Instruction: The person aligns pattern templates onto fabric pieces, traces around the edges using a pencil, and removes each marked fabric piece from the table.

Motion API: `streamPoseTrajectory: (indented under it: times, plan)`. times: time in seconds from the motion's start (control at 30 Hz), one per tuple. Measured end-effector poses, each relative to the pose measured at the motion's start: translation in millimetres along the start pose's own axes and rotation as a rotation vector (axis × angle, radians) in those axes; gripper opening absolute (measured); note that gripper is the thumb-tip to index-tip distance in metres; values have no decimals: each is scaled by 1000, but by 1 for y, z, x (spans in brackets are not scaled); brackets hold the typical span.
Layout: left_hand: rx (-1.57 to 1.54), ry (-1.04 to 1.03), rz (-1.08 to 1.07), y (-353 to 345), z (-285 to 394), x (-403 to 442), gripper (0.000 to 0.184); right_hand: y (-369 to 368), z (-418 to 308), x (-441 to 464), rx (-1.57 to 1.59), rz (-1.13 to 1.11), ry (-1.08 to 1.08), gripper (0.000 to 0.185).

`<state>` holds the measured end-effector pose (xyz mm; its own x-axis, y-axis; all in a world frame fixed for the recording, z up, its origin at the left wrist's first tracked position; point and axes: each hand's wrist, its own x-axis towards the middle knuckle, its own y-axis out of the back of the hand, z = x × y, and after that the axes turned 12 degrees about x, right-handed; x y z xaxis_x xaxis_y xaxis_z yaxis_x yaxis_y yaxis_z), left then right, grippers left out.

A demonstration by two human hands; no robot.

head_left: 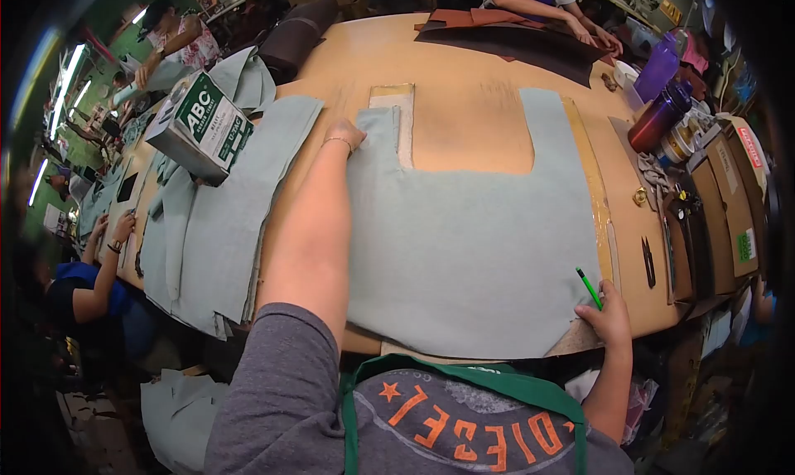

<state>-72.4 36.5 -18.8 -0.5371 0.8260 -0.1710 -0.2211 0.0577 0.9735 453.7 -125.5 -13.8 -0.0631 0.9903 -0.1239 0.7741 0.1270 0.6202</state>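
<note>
1 large pale green sheet is lying on the table right in front of the person, its 2 prongs pointing to the far side with a wide notch of bare tabletop between them. Pale backing with a yellowish edge is showing from beneath it along the right prong and beside the left prong; whether that is 1 piece or more, I cannot tell. The left hand is resting at the outer edge of the left prong, fingers curled inward; whether they are pinching the sheet, I cannot tell. The right hand is pinching 1 green pencil between thumb and fingers at the sheet's near right edge. The left forearm is hiding some tabletop and part of the sheet's left edge. To the left, several similar sheets are lying in layers, too overlapped to count, and 1 ABC can is standing on them. Farther back, 1 dark roll is lying near the table's edge. To the right are 1 dark slim tool and 2 bottles, 1 purple and 1 red-violet. Across the table, 1 person's 2 hands are reaching over brown sheets.
</note>
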Motion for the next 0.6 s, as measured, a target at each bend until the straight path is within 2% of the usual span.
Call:
streamPoseTrajectory:
  times: [0.03, 0.1, 0.17, 0.23, 0.33, 0.4, 0.47, 0.53, 0.6]
  plan:
    - [38, -39, -11, -1, -2, 8, 40, -1, 2, 2, 12, 10, 33, 49]
    - [-131, 98, 282, 6, -2, 16, 38, 0, 3, 6, 23, -36, -40, 50]
    - [-467, 49, 380, 19, -2, 32, 40, 3, -6, 5, 1, -70, -135, 50]
    - [-427, -321, 746, 36, 1, 22, 49, 4, -29, 4, -55, -101, -248, 50]
    - [-489, -512, 859, 37, 8, -6, 57, -1, -5, 3, -29, -2, -112, 45]
    - [-327, -517, 618, 26, -9, -36, 61, -2, -9, -1, 39, 11, -57, 38]
    - [-246, -330, 463, 11, -34, -90, 62, -1, -9, 0, 106, 20, -68, 32]
    - [-412, -69, 360, -19, -74, -142, 65, -2, -2, 0, 168, 15, -156, 26]
    - [-300, 90, 269, -26, -99, -206, 61, -2, 5, 0, 38, 49, -60, 23]
